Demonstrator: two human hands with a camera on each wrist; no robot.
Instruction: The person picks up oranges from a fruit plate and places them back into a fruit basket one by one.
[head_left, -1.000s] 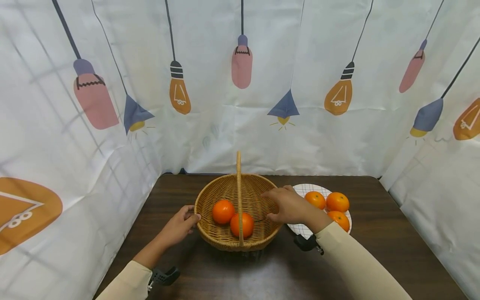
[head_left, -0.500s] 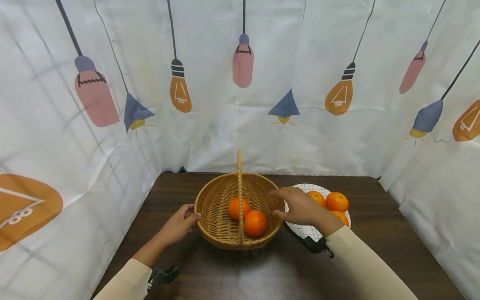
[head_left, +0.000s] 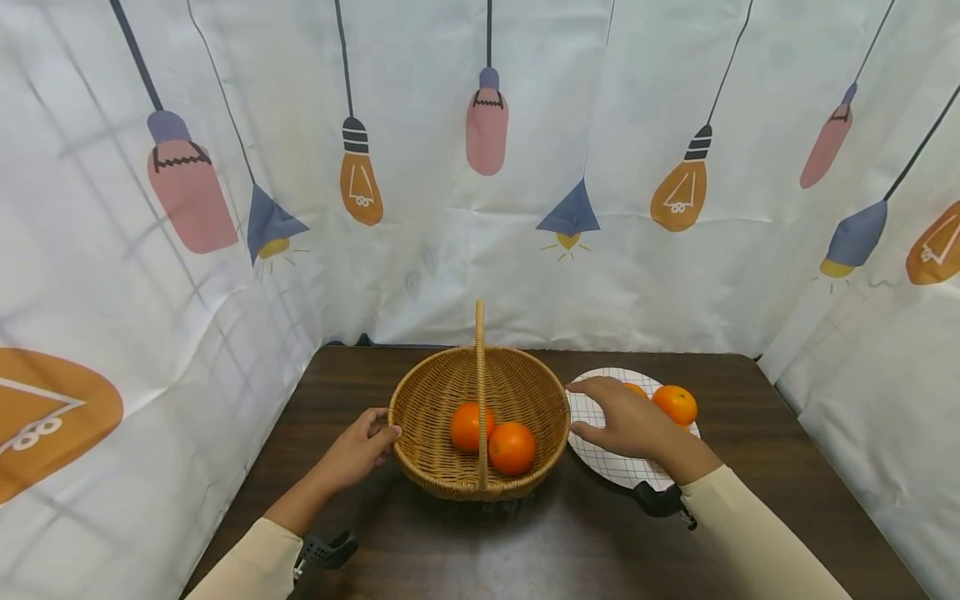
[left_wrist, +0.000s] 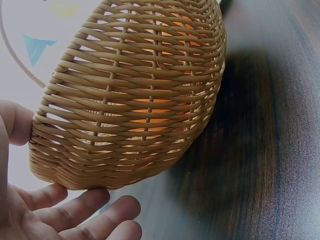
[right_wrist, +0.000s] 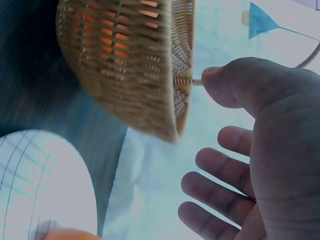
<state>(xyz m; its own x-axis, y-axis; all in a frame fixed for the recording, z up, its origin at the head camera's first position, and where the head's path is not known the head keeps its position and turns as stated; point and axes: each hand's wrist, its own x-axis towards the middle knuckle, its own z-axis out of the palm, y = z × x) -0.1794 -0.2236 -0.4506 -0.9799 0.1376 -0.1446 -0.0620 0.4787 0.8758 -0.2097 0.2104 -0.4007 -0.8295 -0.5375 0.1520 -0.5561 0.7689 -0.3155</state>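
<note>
Fingers (left_wrist: pixel 85 202) of a person's left hand (head_left: pixel 360 450) press the outside of a wicker basket (head_left: pixel 423 383), the thumb set at its rim so that the near left edge is gripped between them. Across from it, the right hand (head_left: pixel 626 421) is bare of any load, its fingers (right_wrist: pixel 215 192) spread a little from one another and the thumb well apart from them. That hand hangs just beside the basket's right rim, above a white plate (head_left: pixel 592 417) with a dark grid pattern.

The basket stands upright on a dark wood-grain bench (head_left: pixel 480 550), its tall handle (head_left: pixel 481 333) arching over the middle. Inside, on the basket's floor, I see two oranges side by side: one orange (head_left: pixel 463 427) partly crossed by the handle, the other orange (head_left: pixel 512 448) nearer the right wall. The plate lies to the right of the basket; on it one orange (head_left: pixel 675 405) shows plainly and another (head_left: pixel 634 389) peeks out from behind the right hand.

Pale sleeves (head_left: pixel 757 525) cover both forearms, with a dark strap (head_left: pixel 660 500) at each wrist. Behind the bench hangs a creased white sheet (head_left: pixel 420 283) printed with pink, blue and orange lamps.
</note>
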